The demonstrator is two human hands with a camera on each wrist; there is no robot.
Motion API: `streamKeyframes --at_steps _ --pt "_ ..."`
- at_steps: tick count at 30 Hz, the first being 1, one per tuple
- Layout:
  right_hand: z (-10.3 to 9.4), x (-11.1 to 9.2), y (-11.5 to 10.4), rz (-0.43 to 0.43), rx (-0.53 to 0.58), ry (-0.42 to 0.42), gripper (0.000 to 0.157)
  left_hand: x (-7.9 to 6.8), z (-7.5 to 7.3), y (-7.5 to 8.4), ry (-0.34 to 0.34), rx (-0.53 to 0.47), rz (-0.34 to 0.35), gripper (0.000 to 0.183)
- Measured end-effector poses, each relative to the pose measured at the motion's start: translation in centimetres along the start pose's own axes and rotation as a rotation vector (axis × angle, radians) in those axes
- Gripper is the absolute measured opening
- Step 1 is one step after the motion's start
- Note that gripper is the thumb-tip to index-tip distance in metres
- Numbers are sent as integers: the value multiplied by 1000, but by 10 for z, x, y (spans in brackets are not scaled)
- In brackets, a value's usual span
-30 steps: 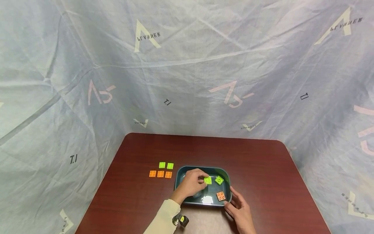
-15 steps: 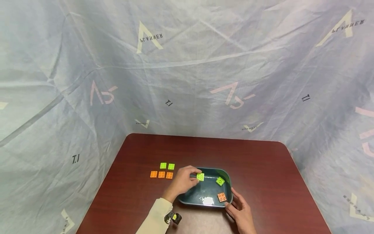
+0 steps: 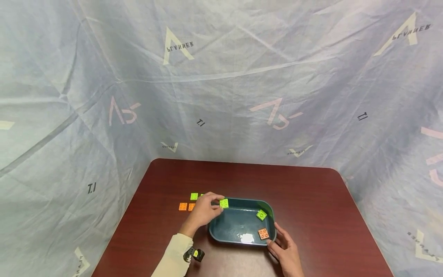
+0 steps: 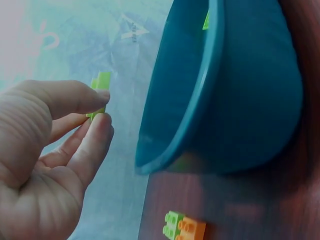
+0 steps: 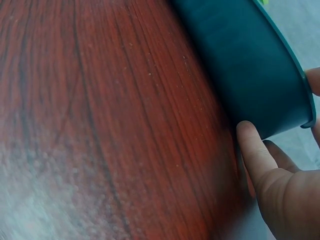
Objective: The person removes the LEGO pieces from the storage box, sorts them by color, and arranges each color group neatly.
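A lime-green toy brick [image 3: 224, 203] with studs on top is pinched between thumb and fingertips of my left hand [image 3: 204, 209], over the left end of the dark teal tray [image 3: 238, 243]. In the left wrist view that brick [image 4: 102, 86] shows edge-on, apart from the tray wall [image 4: 245, 100]. My right hand [image 3: 286, 250] grips the tray's near right corner. In the right wrist view the thumb [image 5: 252, 145] lies against the outer wall, with a finger at the rim. Another green brick [image 3: 261, 215] and an orange brick [image 3: 263, 234] lie inside the tray, toward its right end.
Left of the tray, green bricks [image 3: 194, 196] and orange bricks [image 3: 183, 206] stand in two rows on the dark red table [image 3: 311, 200], partly hidden by my left hand. Grey printed cloth [image 3: 221, 115] hangs around the table's back and sides.
My left hand has lifted the green brick from the middle of the tray and carried it left, to above the tray's left end. The right hand stays at its corner.
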State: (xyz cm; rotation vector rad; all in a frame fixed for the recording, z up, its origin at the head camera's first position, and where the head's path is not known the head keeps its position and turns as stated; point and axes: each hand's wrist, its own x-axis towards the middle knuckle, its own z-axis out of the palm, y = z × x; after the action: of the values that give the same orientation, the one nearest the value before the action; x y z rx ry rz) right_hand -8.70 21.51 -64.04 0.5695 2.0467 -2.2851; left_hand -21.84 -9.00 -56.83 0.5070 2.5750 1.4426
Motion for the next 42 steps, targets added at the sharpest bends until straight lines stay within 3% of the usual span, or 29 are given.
streamKeyframes --at_steps 14,21,28,36,42 --pt "-3 1 1 -5 12 -7 79 4 -33 -17 108 35 -33 37" --pt "-4 2 2 2 9 -1 79 1 -54 -39 162 66 -84 38" --pt "-3 1 1 5 14 0 79 -2 -73 -61 171 85 -163 40" --pt "-2 0 1 6 17 -3 79 2 -87 -87 192 190 -215 41" --pt "-2 -1 0 -10 8 -15 78 6 -93 -105 189 278 -215 38"
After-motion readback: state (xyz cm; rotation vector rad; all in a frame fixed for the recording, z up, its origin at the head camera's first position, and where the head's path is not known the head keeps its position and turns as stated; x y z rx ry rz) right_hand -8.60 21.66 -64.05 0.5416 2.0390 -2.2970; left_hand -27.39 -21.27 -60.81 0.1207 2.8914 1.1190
